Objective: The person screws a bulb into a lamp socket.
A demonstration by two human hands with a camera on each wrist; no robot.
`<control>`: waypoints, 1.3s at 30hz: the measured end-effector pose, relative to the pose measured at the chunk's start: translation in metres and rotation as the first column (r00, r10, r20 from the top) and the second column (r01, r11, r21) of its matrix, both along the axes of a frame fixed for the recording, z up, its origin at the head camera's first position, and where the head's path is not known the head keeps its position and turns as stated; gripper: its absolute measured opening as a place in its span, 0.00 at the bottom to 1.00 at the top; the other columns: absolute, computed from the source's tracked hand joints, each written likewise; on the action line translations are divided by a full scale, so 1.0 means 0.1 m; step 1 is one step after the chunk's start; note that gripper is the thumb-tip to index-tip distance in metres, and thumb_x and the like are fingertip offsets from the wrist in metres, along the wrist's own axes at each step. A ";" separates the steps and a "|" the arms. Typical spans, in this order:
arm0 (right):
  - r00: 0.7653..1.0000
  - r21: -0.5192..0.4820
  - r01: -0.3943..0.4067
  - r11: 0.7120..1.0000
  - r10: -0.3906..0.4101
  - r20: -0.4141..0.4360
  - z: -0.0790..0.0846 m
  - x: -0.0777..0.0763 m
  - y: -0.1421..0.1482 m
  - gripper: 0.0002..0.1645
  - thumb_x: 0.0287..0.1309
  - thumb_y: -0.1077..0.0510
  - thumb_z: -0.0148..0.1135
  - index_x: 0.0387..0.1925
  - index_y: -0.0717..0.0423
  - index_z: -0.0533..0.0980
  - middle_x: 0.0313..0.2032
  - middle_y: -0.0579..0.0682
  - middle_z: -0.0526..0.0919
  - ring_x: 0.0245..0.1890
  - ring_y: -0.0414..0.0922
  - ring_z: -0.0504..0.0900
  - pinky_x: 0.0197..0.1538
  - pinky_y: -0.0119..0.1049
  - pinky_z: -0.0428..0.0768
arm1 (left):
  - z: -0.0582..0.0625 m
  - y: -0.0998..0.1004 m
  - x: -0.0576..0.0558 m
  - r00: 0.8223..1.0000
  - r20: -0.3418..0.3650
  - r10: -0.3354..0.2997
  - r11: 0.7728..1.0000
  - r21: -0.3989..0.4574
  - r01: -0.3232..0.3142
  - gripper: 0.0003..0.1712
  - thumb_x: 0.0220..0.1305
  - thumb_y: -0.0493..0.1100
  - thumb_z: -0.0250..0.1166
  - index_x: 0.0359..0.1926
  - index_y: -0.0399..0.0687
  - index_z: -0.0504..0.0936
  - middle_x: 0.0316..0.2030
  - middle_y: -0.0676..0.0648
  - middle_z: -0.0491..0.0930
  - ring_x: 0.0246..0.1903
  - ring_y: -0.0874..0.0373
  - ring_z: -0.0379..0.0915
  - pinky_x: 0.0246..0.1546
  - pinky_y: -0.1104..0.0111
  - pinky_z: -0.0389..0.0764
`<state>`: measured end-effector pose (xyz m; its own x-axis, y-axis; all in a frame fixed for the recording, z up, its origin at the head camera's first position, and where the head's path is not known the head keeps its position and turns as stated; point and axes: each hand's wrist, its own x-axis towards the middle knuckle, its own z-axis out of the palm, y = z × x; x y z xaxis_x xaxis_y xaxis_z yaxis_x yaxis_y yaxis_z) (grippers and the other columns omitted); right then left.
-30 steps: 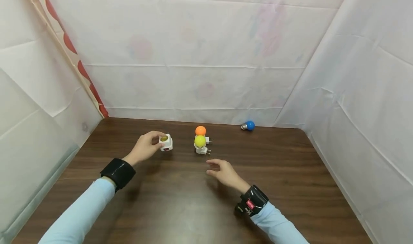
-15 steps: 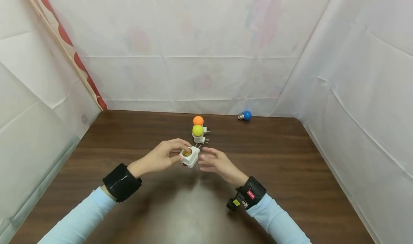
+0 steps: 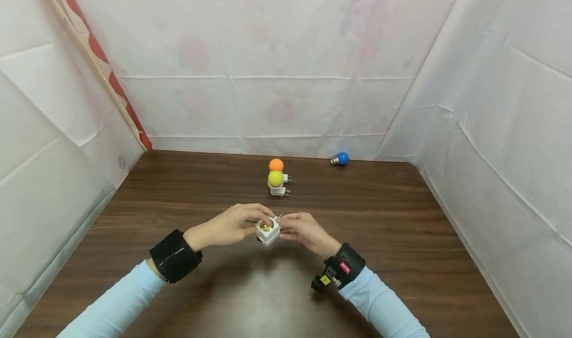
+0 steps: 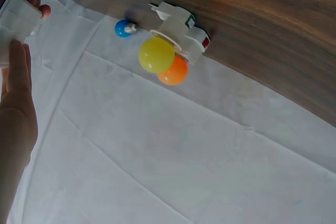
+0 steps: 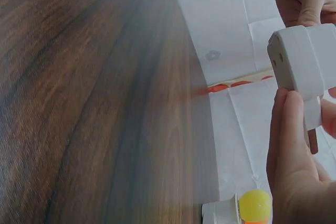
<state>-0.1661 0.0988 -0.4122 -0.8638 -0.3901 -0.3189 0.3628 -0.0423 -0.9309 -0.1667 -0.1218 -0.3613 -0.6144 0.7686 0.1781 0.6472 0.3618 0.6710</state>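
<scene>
A white plug-in lamp socket [image 3: 268, 231], with a brass-coloured inside and metal prongs, is held above the table between both hands. My left hand [image 3: 232, 225] pinches it from the left, fingers at the opening's rim. From the right, my right hand [image 3: 307, 231] grips the plug end between thumb and fingers, also seen in the right wrist view. There the socket's white underside [image 5: 302, 59] shows small slots. In the left wrist view the socket [image 4: 18, 22] is cut off by the frame edge.
Further back, a yellow bulb [image 3: 275, 178] and an orange bulb [image 3: 276, 165] stand in similar white sockets, one behind the other. A loose blue bulb [image 3: 342, 159] lies near the back edge. White sheets [image 3: 286, 70] surround the brown table [image 3: 380, 219].
My left hand has brought the socket rightward and nearer from the table's left side. My right hand, empty a second ago, has taken hold of its plug end. The view shifted slightly.
</scene>
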 end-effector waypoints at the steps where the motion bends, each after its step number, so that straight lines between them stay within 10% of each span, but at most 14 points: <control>1: 1.000 -0.004 0.008 1.000 -0.008 0.008 -0.01 0.00 -0.01 0.20 0.57 0.60 0.60 0.45 0.73 0.75 0.35 0.50 0.81 0.33 0.39 0.81 0.42 0.32 0.81 | 0.00 0.00 0.00 1.000 0.007 0.007 1.000 0.001 -0.007 0.22 0.54 0.27 0.62 0.48 0.51 0.79 0.52 0.52 0.76 0.50 0.57 0.73 0.46 0.61 0.78; 7: 0.995 -0.032 0.092 0.995 -0.091 0.043 0.00 0.02 -0.04 0.22 0.58 0.60 0.58 0.49 0.73 0.72 0.35 0.51 0.80 0.35 0.40 0.81 0.43 0.32 0.80 | -0.04 -0.01 0.04 0.989 0.056 0.140 0.990 0.019 -0.141 0.31 0.51 0.35 0.69 0.58 0.44 0.72 0.56 0.46 0.74 0.53 0.54 0.72 0.50 0.61 0.77; 16: 0.970 -0.135 0.242 0.961 -0.235 0.067 0.04 0.08 -0.08 0.20 0.60 0.61 0.56 0.49 0.72 0.71 0.35 0.49 0.80 0.36 0.40 0.80 0.47 0.33 0.79 | -0.20 0.15 0.12 0.896 0.083 0.436 0.886 0.135 -0.444 0.35 0.44 0.45 0.74 0.55 0.41 0.74 0.50 0.42 0.79 0.47 0.52 0.78 0.44 0.61 0.79; 22: 0.973 -0.089 0.226 0.970 -0.220 0.069 0.02 0.12 -0.09 0.21 0.59 0.58 0.58 0.50 0.69 0.71 0.36 0.49 0.79 0.36 0.40 0.80 0.48 0.34 0.79 | -0.25 0.18 0.15 0.887 0.074 0.456 0.870 0.170 -0.462 0.29 0.45 0.42 0.73 0.52 0.42 0.77 0.46 0.43 0.81 0.45 0.51 0.79 0.41 0.63 0.80; 39: 0.983 -0.003 0.186 0.983 -0.186 0.009 -0.08 0.12 0.08 0.23 0.57 0.62 0.60 0.52 0.68 0.69 0.41 0.55 0.75 0.35 0.41 0.81 0.46 0.33 0.80 | -0.43 0.30 0.08 0.929 0.121 0.350 0.915 0.169 -0.367 0.27 0.50 0.36 0.69 0.54 0.43 0.75 0.49 0.44 0.79 0.52 0.48 0.74 0.50 0.59 0.75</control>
